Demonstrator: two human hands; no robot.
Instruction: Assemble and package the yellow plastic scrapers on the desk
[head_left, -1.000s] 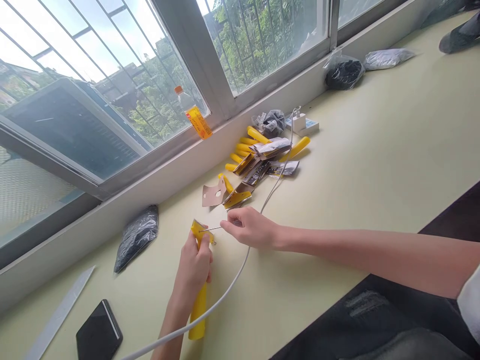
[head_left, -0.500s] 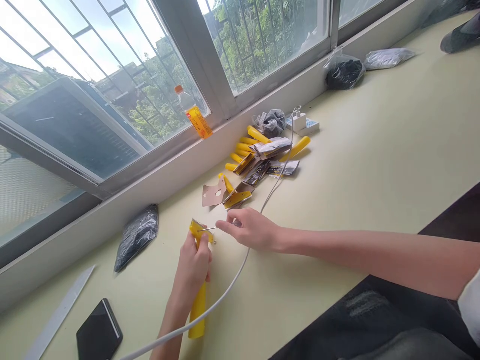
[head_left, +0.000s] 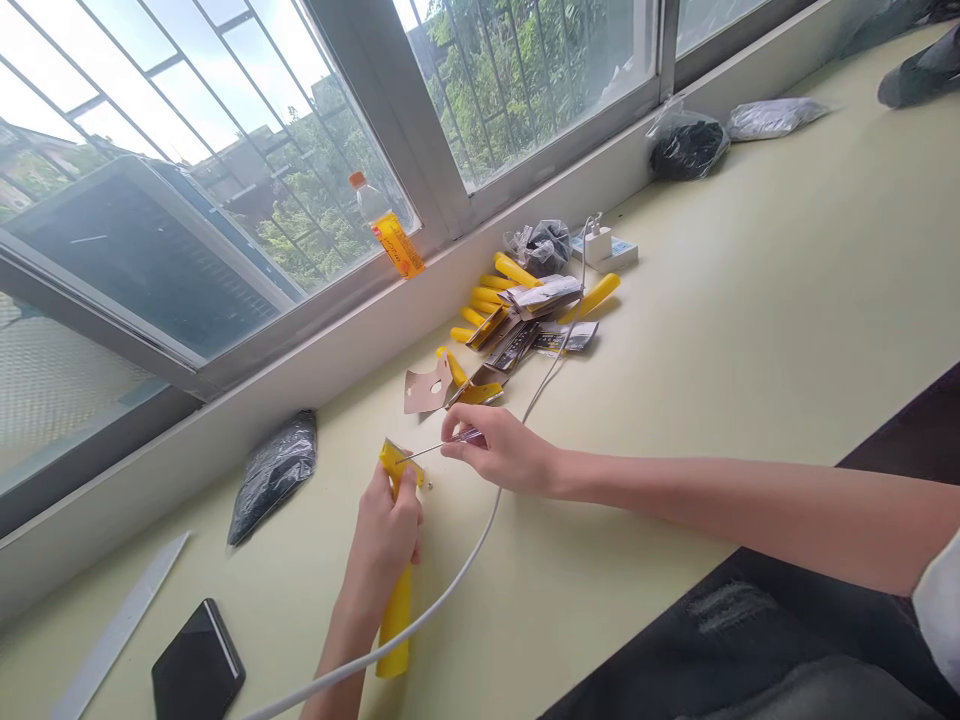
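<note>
My left hand [head_left: 386,525] is wrapped round the handle of a yellow scraper [head_left: 395,625] with a wide T-shaped head. The head points away from me, and its far edge looks metallic. My right hand [head_left: 510,455] is closed on a screwdriver [head_left: 429,451]; its thin shaft runs left to the scraper's head, where the tip touches. Fingers hide most of the screwdriver's handle. A tiny metal piece, perhaps a screw [head_left: 430,486], shows beside the head's right end.
A pile of yellow-handled scrapers [head_left: 491,297] and printed card sleeves [head_left: 514,345] lies ahead. A white cable [head_left: 480,545] crosses the table past both hands. On the left are a dark plastic bag [head_left: 276,475], a phone [head_left: 199,660] and a metal strip [head_left: 124,625]. A bottle [head_left: 394,235] stands by the window.
My right hand has shifted slightly up and right, its fingers now further back along the screwdriver, and more of the shaft shows. My left hand and the scraper are nearly still.
</note>
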